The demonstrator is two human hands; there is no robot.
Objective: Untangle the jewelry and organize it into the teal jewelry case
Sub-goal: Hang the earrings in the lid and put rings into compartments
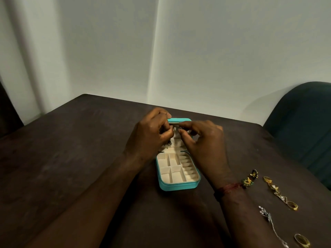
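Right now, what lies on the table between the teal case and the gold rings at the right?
In the head view, the right forearm crosses that stretch between the case and the gold rings; two green-and-gold earrings lie beside the wrist.

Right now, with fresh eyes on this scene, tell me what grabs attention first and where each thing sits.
The open teal jewelry case with cream compartments stands out mid-table, its lower tray empty. Just above it, the left hand and right hand pinch a small dark piece of jewelry against the raised lid. On the dark brown table at the right lie loose gold rings and chains, green-and-gold earrings and a silver chain.
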